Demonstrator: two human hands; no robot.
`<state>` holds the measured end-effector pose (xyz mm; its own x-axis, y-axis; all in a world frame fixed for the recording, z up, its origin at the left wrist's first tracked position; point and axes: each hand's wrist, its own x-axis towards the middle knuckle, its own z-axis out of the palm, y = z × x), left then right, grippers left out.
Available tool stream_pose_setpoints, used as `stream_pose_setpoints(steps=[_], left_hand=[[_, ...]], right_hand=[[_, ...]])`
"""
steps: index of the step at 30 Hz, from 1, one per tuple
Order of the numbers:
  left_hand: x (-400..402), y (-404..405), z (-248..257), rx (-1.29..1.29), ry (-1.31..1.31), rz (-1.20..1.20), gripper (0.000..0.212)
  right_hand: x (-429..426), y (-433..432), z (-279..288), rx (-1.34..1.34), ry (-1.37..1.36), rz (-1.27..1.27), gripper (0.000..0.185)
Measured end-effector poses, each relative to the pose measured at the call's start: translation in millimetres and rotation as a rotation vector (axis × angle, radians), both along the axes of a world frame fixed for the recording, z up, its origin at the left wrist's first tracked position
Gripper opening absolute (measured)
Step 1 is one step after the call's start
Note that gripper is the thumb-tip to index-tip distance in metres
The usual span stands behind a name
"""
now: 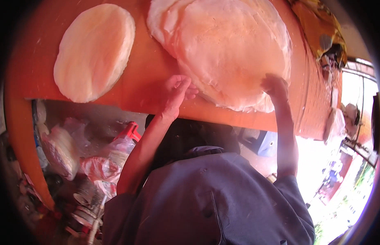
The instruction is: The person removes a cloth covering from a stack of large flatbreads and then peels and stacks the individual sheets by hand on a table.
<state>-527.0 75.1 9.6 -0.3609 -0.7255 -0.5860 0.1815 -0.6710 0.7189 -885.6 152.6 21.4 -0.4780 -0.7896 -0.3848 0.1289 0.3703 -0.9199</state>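
A stack of large, pale, soft round sheets [232, 46] lies on an orange tabletop [147, 70], with uneven, ragged edges overlapping. Whether they are dough, bread or fibre wadding cannot be told. At the stack's lower left edge is my left hand [179, 88], its fingers loosely curled and apart, with nothing visible in it. My right hand [275, 85], blurred and in shadow, is bent down over the stack's lower right part. Its fingertips are unclear, so a grip on the edge cannot be told. To the left lies a single pale oval piece [95, 52], flat and apart from the stack.
Yellow-brown sheeting [320, 27] lies at the table's far right. Below the table's front edge are plastic bags [101, 168], a wrapped bundle [62, 153], a red plastic object [128, 131] and a blue object [266, 144]. A pale stick [96, 220] stands at lower left.
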Motion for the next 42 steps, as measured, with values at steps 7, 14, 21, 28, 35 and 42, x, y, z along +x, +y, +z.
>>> stream_pose_setpoints(steps=[7, 14, 21, 28, 35, 42], left_hand=[[-9, 6, 5, 0.170, 0.161, 0.006, 0.022], [-33, 2, 22, 0.103, 0.294, -0.051, 0.019], [-46, -10, 34, 0.167, 0.571, -0.010, 0.021], [-48, -22, 23, -0.032, 0.256, -0.215, 0.042], [-44, -29, 39, -0.057, 0.098, -0.287, 0.041], [-79, -33, 19, 0.000, 0.318, -0.250, 0.047]], right_hand=[[42, 34, 8, 0.158, -0.108, -0.153, 0.018], [35, 42, 45, 0.518, 0.457, -0.014, 0.037], [139, -13, 81, -0.152, 1.039, 0.641, 0.053], [60, -67, 139, -0.094, 1.502, 0.597, 0.010], [92, -74, 207, -0.336, 1.468, 0.439, 0.006], [86, -79, 102, -0.027, 1.293, 0.689, 0.009]])
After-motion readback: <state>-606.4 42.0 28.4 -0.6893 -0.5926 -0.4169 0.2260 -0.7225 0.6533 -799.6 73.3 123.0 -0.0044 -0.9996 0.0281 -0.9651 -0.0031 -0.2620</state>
